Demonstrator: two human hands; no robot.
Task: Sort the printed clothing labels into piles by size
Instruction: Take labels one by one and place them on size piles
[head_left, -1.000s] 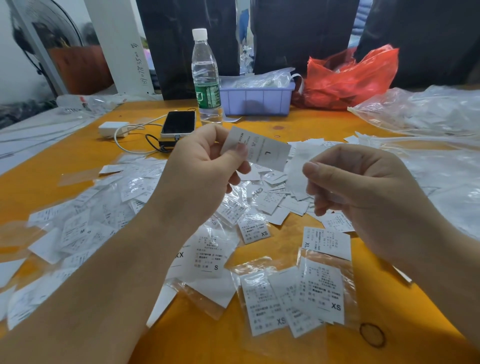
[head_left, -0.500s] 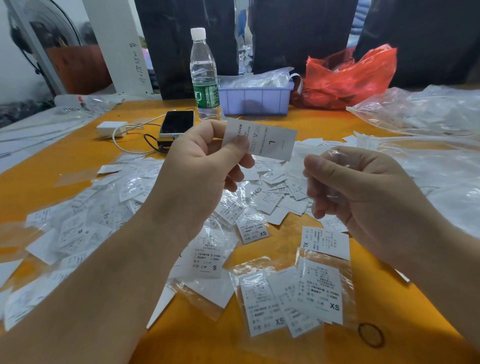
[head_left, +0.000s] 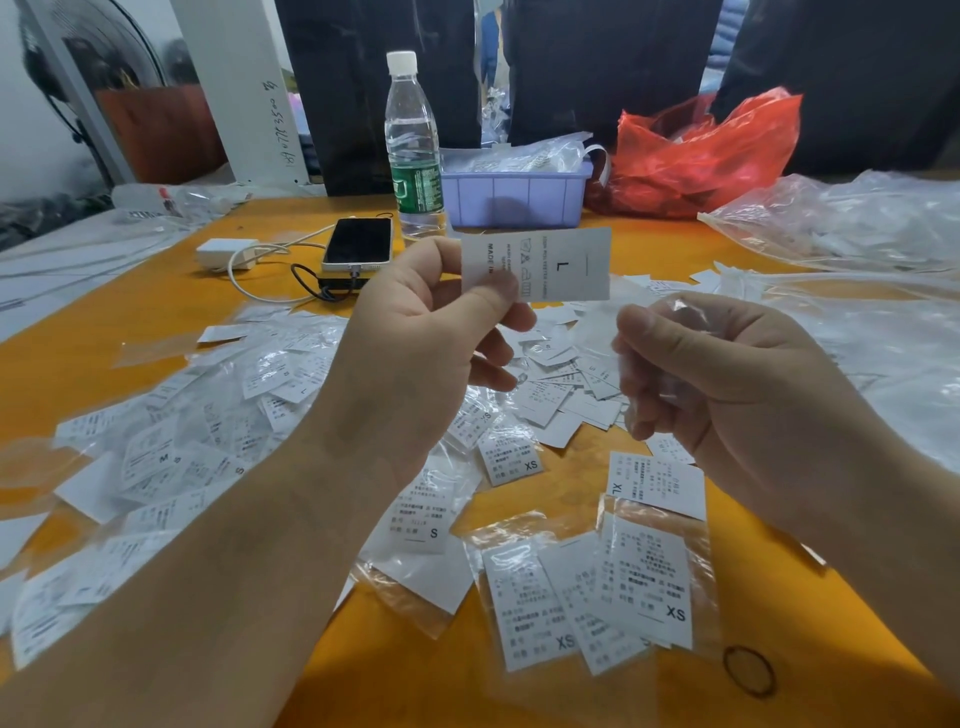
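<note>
The sorting looks partly done, by the lie of things. At the lower centre of the frame a small group of white printed labels marked XS (head_left: 613, 597) sits in clear sleeves on the orange tabletop (head_left: 571, 691), with a single XL label (head_left: 655, 486) just above it and an S label (head_left: 422, 512) to its left. A large loose heap of mixed white labels and clear sleeves (head_left: 171, 467) fills the left and centre of the frame, where S and M marks lie jumbled together, so most of the work seems left.

The left hand (head_left: 415, 353), at centre frame, pinches a white rectangular label printed with an L (head_left: 545, 265) between thumb and forefinger, holding it up above the heap with its print facing the camera; the other fingers curl loosely beneath. The right hand (head_left: 727, 384), at centre right, has its fingers curled round a crumpled clear plastic sleeve (head_left: 685, 317). No L pile can be made out.
</note>
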